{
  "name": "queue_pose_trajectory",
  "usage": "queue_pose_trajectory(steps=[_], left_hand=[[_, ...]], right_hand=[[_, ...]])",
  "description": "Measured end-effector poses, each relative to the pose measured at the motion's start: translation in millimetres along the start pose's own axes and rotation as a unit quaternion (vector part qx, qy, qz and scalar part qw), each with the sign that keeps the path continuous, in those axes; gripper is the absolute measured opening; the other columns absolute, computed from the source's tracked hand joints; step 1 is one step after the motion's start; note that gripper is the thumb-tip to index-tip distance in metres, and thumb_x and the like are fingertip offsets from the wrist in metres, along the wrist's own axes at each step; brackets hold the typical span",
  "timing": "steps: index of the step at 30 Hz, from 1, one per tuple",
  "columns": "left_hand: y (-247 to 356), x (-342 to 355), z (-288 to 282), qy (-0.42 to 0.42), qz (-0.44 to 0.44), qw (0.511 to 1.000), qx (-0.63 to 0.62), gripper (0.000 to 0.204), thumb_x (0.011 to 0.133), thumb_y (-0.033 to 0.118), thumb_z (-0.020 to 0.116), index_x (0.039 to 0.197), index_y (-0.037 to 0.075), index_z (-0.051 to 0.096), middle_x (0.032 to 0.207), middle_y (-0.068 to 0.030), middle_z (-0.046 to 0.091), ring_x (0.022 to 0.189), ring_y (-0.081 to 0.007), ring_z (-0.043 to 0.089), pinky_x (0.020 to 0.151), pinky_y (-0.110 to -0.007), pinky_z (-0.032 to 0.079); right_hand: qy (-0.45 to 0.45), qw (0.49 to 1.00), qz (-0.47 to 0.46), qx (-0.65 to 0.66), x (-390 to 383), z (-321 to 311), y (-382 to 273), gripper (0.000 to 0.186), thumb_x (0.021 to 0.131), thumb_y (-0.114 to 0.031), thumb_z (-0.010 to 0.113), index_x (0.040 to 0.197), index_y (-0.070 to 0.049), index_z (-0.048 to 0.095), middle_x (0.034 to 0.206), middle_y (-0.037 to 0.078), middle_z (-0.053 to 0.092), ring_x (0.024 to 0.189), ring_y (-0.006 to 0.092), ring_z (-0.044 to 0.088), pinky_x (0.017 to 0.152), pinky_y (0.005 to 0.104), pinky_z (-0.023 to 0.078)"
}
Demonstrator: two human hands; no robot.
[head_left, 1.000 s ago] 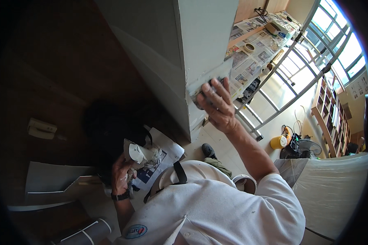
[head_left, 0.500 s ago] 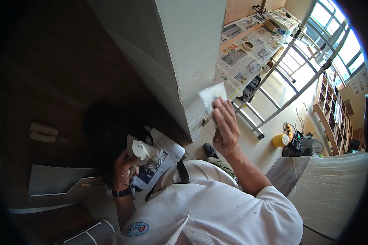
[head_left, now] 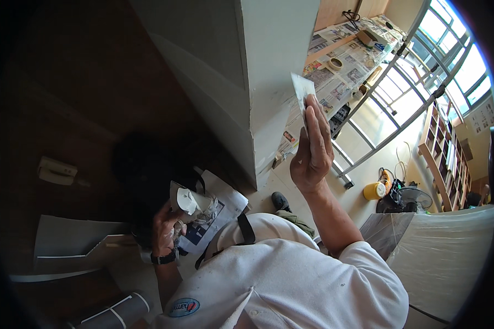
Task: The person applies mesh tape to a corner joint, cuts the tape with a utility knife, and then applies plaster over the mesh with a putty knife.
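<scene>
My right hand [head_left: 315, 151] grips a flat, pale putty scraper [head_left: 302, 86], its blade pointing up and away from me, beside the right face of the pale wall corner [head_left: 274, 71]. I cannot tell whether the blade touches the wall. Low on the left, my left hand [head_left: 162, 227] is closed round a plate-like holder [head_left: 174, 196] bearing a smooth lump of white putty [head_left: 187, 202]. Smeared putty covers my left fingers, partly hiding their grip. A printed sheet of paper [head_left: 225, 192] lies just behind that hand.
Newspaper [head_left: 340, 77] covers a bench at the far right, with a tape roll [head_left: 335, 63] on it. A metal ladder [head_left: 376, 101] stands beside it. A yellow container [head_left: 374, 191] and a fan [head_left: 415, 197] are on the floor. Plastic sheeting [head_left: 450, 257] is at right.
My right hand has moved up and slightly right with the scraper, turning the blade more edge-on. The left hand holds its place with the putty. The view has shifted slightly.
</scene>
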State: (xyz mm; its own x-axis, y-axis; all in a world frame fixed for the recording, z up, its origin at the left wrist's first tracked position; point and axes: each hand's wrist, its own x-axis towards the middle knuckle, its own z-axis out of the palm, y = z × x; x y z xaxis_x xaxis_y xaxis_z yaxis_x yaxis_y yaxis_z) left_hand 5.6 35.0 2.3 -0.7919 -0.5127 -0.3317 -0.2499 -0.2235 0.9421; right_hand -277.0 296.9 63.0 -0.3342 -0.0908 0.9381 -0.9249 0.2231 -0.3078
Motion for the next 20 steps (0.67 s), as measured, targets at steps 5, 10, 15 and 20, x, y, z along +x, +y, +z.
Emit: queue_pose_trajectory(steps=[5, 10, 15, 20], left_hand=[[-2.8, -0.4, -1.2, 0.009, -0.005, 1.0, -0.005, 0.043, 0.094, 0.016, 0.068, 0.134, 0.0, 0.063, 0.092, -0.0082, 0.071, 0.055, -0.012, 0.057, 0.048, -0.027, 0.043], [-2.5, -1.2, -5.0, -0.001, -0.015, 1.0, -0.007, 0.046, 0.094, 0.019, 0.07, 0.135, 0.0, 0.062, 0.091, -0.0079, 0.071, 0.054, -0.0115, 0.057, 0.048, -0.026, 0.043], [-10.3, 1.6, -10.4, -0.018, -0.007, 0.999, -0.025, 0.048, 0.093, 0.022, 0.071, 0.135, 0.001, 0.062, 0.09, -0.007, 0.071, 0.053, -0.0111, 0.056, 0.047, -0.026, 0.043], [2.6, 2.0, -3.5, -0.02, -0.012, 1.0, 0.005, 0.05, 0.092, 0.023, 0.072, 0.137, 0.004, 0.062, 0.089, -0.006, 0.071, 0.052, -0.0115, 0.056, 0.047, -0.026, 0.044]], right_hand=[[0.001, 1.0, 0.024, 0.0, -6.6, 23.5, -7.2, 0.053, 0.085, 0.016, 0.059, 0.135, 0.0, 0.064, 0.144, 0.026, 0.058, 0.139, 0.0444, 0.052, 0.119, 0.0548, 0.036], [-0.069, 0.998, 0.002, 0.003, -53.5, 36.5, -9.4, 0.058, 0.077, 0.007, 0.064, 0.134, -0.007, 0.067, 0.152, 0.024, 0.051, 0.143, 0.0463, 0.046, 0.119, 0.0611, 0.032], [-0.123, 0.992, -0.035, 0.009, -102.7, 43.3, -4.8, 0.053, 0.081, -0.005, 0.066, 0.134, -0.011, 0.069, 0.152, 0.018, 0.052, 0.143, 0.0437, 0.046, 0.122, 0.0611, 0.029], [-0.162, 0.985, -0.029, 0.042, -126.5, 34.8, -3.9, 0.055, 0.081, -0.007, 0.071, 0.135, -0.017, 0.068, 0.155, 0.016, 0.05, 0.146, 0.0426, 0.043, 0.123, 0.0604, 0.026]])
